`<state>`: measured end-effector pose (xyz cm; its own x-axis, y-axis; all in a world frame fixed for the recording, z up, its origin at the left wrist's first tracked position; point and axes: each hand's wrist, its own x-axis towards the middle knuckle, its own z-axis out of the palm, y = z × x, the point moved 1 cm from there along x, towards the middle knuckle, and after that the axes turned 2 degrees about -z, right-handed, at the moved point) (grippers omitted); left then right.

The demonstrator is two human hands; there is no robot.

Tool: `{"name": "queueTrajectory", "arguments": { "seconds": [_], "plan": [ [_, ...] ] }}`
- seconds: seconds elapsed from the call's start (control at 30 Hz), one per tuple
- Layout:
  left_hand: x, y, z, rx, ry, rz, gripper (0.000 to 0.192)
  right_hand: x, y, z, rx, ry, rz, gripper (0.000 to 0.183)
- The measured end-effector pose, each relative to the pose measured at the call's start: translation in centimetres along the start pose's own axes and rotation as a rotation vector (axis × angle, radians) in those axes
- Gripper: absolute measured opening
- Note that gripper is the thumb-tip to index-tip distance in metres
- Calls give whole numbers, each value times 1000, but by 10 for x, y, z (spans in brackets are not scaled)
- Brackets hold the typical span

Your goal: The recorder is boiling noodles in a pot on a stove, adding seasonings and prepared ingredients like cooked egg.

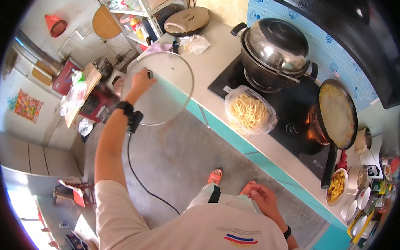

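My left hand grips the dark knob of a large round glass lid with a metal rim. The lid hangs over the floor and overlaps the counter's left end. My right hand rests low by my waist with loosely curled fingers, and nothing shows in it. On the hob's right burner a black frying pan sits tilted in view, flame glowing beside it, its base coated with pale, yellowish contents. A clear plastic bag of noodles lies across the hob's front edge. Behind it stands a dark pot with a domed steel lid.
The pan's handle juts over the counter front. Beside it sit a bowl of yellow cooked food and small white bowls. A covered round pan and crumpled paper occupy the far counter. A black cable trails from my left wrist.
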<state>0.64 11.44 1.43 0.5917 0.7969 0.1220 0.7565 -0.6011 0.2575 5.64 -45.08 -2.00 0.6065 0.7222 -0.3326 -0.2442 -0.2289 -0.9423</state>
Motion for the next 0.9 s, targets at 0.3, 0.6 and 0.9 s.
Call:
{"name": "queueTrajectory", "arguments": {
  "seconds": [0.3,0.6,0.9],
  "plan": [
    [55,68,101,-116,-244,168,40,75,-56,48,-315,40,-227,14],
    [95,104,142,-140,-137,205,34,127,-60,36,-523,329,-521,14],
    [15,143,97,-348,406,525,31,223,-60,24,-1298,354,-668,46]
  ]
}}
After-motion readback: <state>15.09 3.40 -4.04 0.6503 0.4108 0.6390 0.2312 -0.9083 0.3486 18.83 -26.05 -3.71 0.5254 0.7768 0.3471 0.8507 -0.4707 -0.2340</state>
